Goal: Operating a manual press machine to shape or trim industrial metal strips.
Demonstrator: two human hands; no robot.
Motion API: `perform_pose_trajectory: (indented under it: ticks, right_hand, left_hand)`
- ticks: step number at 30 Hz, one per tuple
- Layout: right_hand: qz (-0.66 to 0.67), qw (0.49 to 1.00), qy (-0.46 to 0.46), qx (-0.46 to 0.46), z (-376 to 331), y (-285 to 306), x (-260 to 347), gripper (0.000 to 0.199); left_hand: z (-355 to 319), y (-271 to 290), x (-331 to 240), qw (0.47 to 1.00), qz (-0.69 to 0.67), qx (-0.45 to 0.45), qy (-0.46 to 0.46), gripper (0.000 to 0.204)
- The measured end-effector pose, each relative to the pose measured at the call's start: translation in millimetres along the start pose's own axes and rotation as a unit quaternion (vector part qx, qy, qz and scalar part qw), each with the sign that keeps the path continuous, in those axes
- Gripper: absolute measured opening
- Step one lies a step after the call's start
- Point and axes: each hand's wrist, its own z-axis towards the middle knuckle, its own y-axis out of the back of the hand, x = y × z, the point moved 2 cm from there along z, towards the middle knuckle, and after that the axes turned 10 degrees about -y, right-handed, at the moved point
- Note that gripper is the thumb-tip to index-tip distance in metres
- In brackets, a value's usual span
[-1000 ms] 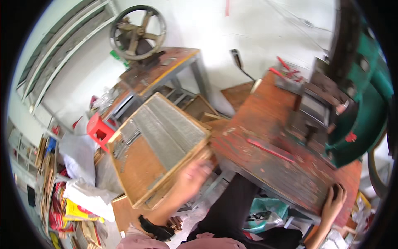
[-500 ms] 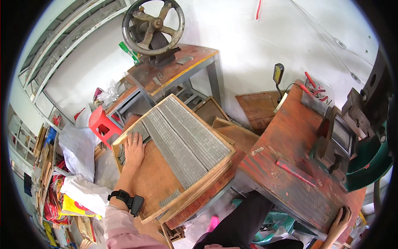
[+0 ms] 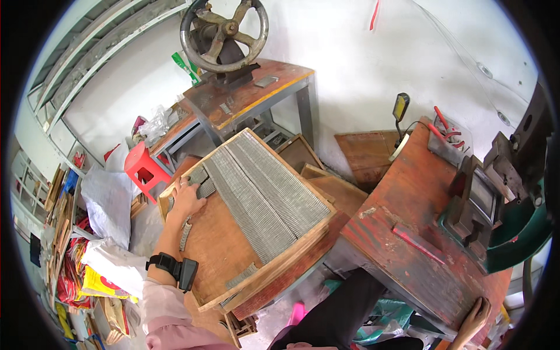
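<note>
Loose grey metal pieces (image 3: 206,188), at the far left corner of the wooden tray (image 3: 219,230) beside long rows of ribbed metal strips (image 3: 277,188), are touched by the bent fingers of the left hand (image 3: 186,199); whether any are gripped cannot be told. They are probably best handled with light, level fingertip pressure, the neighbouring rows left undisturbed. The right hand (image 3: 477,318) is rested on the worktable (image 3: 382,201) edge, its grip unclear. Compared with half a second ago, the left fingers are more bent, and a curved line of pieces (image 3: 185,234) is uncovered beside the wrist.
</note>
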Motion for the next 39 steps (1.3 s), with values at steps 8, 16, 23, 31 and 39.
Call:
perform_pose_trajectory:
  ticks: [8, 16, 23, 31, 39]
  right_hand:
    - [0.026, 0.999, -0.009, -0.020, -7.2, 4.5, 20.4, 0.021]
    - [0.062, 0.998, -0.017, -0.025, -7.6, 18.4, 33.5, 0.013]
    - [0.097, 0.994, 0.026, -0.043, -6.3, 23.7, 63.7, 0.010]
    - [0.273, 0.929, 0.180, 0.172, -25.9, 57.9, 155.1, 0.062]
    - [0.201, 0.921, 0.220, 0.250, -5.4, 16.5, 128.9, 0.067]
  left_hand:
    - [-46.4, 11.2, -46.9, 0.992, -0.071, 0.097, -0.035, 0.047]
    - [-54.0, 11.5, -65.9, 0.978, -0.210, 0.017, -0.004, 0.038]
    - [-94.3, 74.9, -229.7, 0.843, -0.486, 0.114, -0.203, 0.038]
    - [-134.7, 86.8, -496.8, 0.645, -0.225, 0.075, -0.727, 0.045]
    - [-156.2, 58.8, -520.2, 0.647, -0.157, 0.090, -0.741, 0.052]
